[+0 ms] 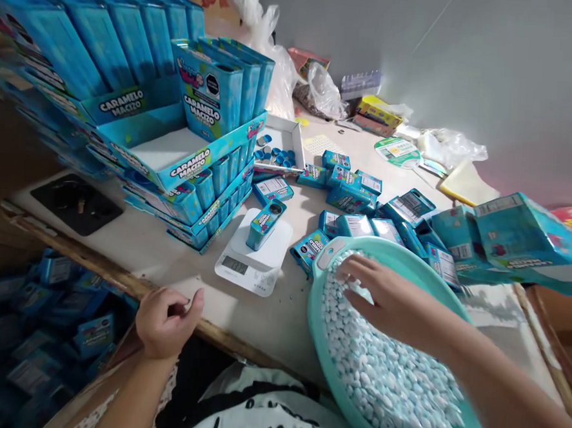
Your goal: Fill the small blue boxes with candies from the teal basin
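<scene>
My right hand (366, 290) reaches into a turquoise basin (315, 312) of small white and pale blue candies (392, 382). Its bent fingers touch the candies near the far left rim, with the thumb apart from them. Over the table's front edge, my left hand (168, 320) has its fingers curled in and its thumb raised; whatever they might hold is hidden. Between the hands and farther back, a white digital scale (242, 256) carries an upright blue tin (264, 225) with an opening in its top. The display's digits are too blurred to read surely.
Stacked display trays (172, 175) of blue tins rise at the left. Several loose tins (353, 189) lie behind the basin. A white box (297, 144) holds blue caps. Plastic bags (271, 58) stand along the wall, and more tins (55, 335) fill a container below left.
</scene>
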Tool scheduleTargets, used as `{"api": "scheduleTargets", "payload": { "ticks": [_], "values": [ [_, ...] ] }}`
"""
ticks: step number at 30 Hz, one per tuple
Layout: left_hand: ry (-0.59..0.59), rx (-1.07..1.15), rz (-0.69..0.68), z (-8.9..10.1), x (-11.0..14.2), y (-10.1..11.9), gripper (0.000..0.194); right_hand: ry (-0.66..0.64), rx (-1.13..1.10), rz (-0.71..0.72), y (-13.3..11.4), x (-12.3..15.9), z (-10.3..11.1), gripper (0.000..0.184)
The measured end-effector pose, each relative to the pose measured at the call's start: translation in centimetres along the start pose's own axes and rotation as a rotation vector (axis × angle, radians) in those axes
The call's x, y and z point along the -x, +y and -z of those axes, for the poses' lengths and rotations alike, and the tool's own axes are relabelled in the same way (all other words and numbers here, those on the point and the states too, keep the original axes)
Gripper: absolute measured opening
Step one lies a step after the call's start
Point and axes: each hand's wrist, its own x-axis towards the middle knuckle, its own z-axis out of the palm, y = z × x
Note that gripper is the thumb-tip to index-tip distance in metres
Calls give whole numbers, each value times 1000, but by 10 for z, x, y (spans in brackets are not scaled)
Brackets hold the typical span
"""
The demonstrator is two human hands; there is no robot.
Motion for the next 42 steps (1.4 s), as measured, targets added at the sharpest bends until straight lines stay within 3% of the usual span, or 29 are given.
{"api": "scheduleTargets", "payload": {
  "ticks": [5,10,16,19,22,25,28,34,37,42],
  "values": [
    [-13,7,14,0,-1,3,34,-31,-118,-89,9,28,-29,31],
    [3,17,16,-1,0,2,34,-99,-137,-154,12,36,-21,22],
    [4,20,13,-1,1,1,34,-97,-84,-151,20,22,-3,17],
    [8,-2,24,0,1,1,34,-65,-27,-120,27,4,13,15],
    [-9,-1,38,0,1,0,35,47,36,-71,25,-27,38,15],
    [-9,-22,43,0,1,1,37,135,69,34,9,-70,63,14],
    [30,-54,38,1,1,2,37,133,112,140,-13,-119,76,16],
    [6,-55,29,2,0,3,37,-47,91,297,-37,-190,68,19],
    [18,-43,18,2,0,3,37,-97,145,337,-40,-202,63,19],
    [-11,-54,7,4,0,2,39,-104,179,361,-43,-197,61,30]
  ]
}}
